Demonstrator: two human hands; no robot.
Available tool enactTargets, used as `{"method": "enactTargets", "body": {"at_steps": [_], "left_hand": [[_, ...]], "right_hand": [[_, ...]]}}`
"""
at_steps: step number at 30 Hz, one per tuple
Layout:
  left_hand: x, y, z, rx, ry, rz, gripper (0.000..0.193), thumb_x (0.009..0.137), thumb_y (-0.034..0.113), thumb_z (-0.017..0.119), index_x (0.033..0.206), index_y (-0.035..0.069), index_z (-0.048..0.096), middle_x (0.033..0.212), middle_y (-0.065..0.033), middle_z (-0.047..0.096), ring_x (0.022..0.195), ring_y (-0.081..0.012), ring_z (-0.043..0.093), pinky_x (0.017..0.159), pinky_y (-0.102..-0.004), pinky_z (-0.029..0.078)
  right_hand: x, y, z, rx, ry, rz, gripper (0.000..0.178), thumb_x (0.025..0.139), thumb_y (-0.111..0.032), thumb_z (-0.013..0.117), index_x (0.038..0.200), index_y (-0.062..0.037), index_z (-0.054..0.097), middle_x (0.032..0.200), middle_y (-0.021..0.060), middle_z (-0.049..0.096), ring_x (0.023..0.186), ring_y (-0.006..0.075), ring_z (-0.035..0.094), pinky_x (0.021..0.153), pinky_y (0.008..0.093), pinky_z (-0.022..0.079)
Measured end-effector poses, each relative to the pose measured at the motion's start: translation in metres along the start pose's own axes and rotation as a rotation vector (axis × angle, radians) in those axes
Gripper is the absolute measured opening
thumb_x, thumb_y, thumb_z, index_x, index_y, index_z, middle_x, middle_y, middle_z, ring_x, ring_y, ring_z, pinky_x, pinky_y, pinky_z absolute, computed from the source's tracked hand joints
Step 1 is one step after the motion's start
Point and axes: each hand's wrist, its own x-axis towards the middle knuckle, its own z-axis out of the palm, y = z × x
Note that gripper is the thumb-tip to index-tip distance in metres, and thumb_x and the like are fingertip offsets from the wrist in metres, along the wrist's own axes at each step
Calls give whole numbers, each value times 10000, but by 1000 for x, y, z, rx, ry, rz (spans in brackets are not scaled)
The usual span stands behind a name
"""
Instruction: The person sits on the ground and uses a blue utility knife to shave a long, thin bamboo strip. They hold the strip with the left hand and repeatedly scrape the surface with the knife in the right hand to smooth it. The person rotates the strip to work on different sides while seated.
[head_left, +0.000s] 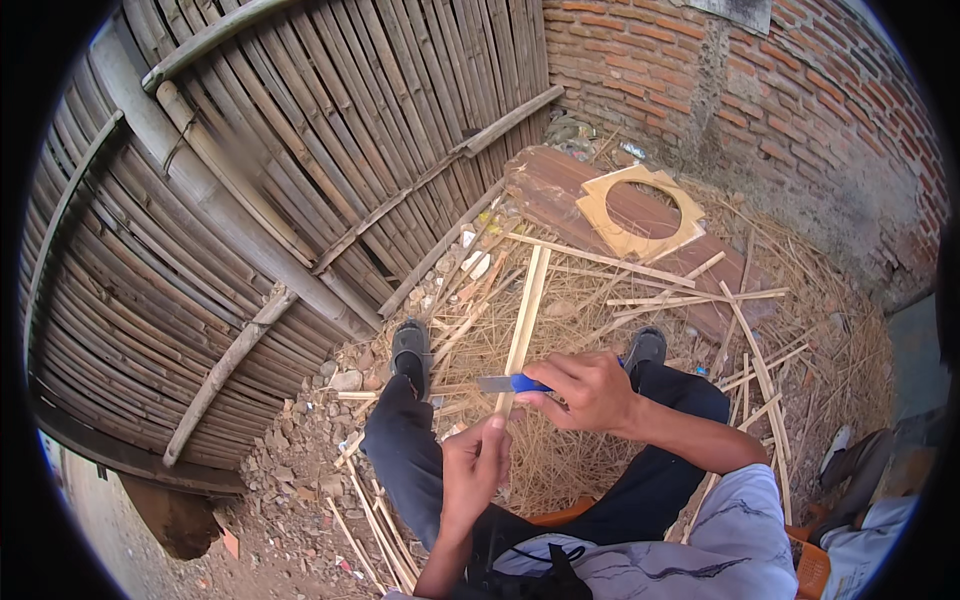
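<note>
My left hand (474,468) pinches the near end of a long pale bamboo strip (528,312) between thumb and fingers. The strip slants up and away from me, between my knees. Closed around the blue handle of a knife (527,383) is my right hand (590,394), just above and to the right of the left one. The knife's short grey blade points left and lies across the strip near its held end. Whether the edge bites into the bamboo, I cannot tell.
Bamboo strips (760,375) lie on shavings at the right, and more sticks (375,530) at lower left. Ahead, a brown board (550,185) carries a tan panel with a round hole (600,215). A bamboo fence (300,130) and brick wall (640,70) enclose the corner. Another person (870,470) sits at right.
</note>
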Motion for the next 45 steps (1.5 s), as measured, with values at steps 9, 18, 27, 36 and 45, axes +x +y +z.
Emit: {"method": "enactTargets", "body": {"at_steps": [9,18,27,36,45], "left_hand": [[0,-4,6,186,103,45,352,1172,223,557,1189,-43,787,636,45,490,555,-36,439,511,-261,361],[-25,-31,-11,250,45,5,419,1188,272,529,1150,-70,768,641,72,433,525,-8,389,476,-228,304],[-20,-15,-37,-14,-30,-178,459,1199,322,497,1207,-65,745,653,59,433,488,-27,416,432,-225,341],[-8,-3,-17,-63,-6,-114,421,1197,271,507,1178,-63,762,640,67,431,510,-29,413,467,-232,331],[1,-1,-6,260,90,68,361,1181,208,526,1143,-38,788,620,29,496,549,-41,457,510,-271,378]], "right_hand": [[-2,1,-1,-56,-50,43,271,997,-340,771,1100,-91,744,772,61,690,583,239,702,526,358,557],[19,70,-35,-186,211,330,279,1028,-329,753,1080,-55,772,793,125,751,641,240,731,543,371,529],[9,48,-26,-8,131,250,314,1013,-346,773,1065,-37,755,833,99,750,633,237,720,558,359,552],[2,7,-3,-27,-41,45,309,945,-342,829,1060,-62,769,815,78,737,607,260,726,539,365,570],[-5,1,8,-8,-27,-10,289,1000,-346,772,1121,-85,740,743,42,652,541,232,664,495,363,534]]}}
